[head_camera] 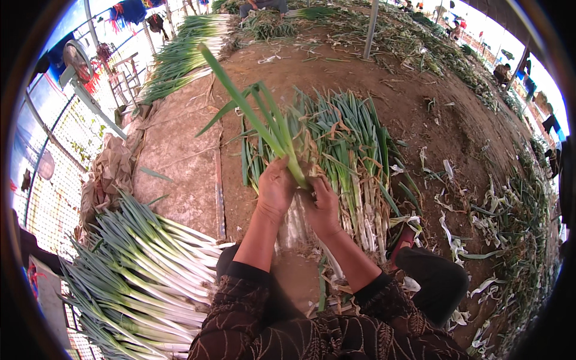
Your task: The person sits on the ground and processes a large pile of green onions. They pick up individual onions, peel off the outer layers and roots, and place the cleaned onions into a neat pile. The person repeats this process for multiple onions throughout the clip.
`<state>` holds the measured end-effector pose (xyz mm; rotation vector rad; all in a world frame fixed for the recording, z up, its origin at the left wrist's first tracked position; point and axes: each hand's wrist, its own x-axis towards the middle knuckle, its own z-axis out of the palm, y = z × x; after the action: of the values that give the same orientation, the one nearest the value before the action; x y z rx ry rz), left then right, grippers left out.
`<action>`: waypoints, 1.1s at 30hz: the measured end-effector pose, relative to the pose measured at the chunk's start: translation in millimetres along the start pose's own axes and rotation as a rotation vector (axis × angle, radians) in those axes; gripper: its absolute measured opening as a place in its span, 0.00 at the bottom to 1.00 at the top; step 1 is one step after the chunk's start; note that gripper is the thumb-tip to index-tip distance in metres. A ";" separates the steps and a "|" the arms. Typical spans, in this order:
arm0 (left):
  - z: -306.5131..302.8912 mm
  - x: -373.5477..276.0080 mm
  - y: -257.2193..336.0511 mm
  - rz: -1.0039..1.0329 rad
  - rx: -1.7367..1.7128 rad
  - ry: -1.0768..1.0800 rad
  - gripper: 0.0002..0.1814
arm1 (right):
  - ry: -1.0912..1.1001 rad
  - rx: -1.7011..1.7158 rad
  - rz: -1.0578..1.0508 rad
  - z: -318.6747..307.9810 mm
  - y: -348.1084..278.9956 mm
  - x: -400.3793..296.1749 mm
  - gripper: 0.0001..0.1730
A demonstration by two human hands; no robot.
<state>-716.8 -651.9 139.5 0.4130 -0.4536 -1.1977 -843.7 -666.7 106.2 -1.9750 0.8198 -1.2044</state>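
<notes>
Both my hands meet on one green onion stalk [270, 130], whose green leaves point up and to the left. My left hand [277, 186] grips it from the left where the leaves join the stem. Against its lower part, on the right, are the curled fingers of my right hand [321, 204]. The stem below my hands is partly hidden and blurred. Behind and right of the hands lies a pile of untrimmed green onions [355, 157] with dry brown leaves. At lower left is a heap of cleaned green onions [157, 274] with white stems.
A stained sheet [175, 153] covers the ground at left, beside crumpled cloth [108, 168]. More green onions [189, 54] lie at the far left. Peeled leaf scraps [495, 225] litter the soil at right. A metal post [371, 31], a fan [77, 58] and seated people are farther off.
</notes>
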 end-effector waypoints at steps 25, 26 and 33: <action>-1.6 13.3 -11.8 0.080 0.329 0.175 0.12 | -0.118 0.568 0.336 -33.3 6.1 -20.3 0.09; -4.8 13.0 -10.2 0.106 0.361 0.201 0.11 | -0.150 0.645 0.364 -38.0 11.0 -22.2 0.09; -1.7 9.4 0.1 0.125 0.253 0.219 0.08 | -0.161 0.230 0.385 -37.9 10.9 -45.7 0.13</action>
<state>-713.1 -660.7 139.2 0.7160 -0.4349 -0.9645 -897.3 -645.3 88.3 -1.6131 0.8866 -0.8610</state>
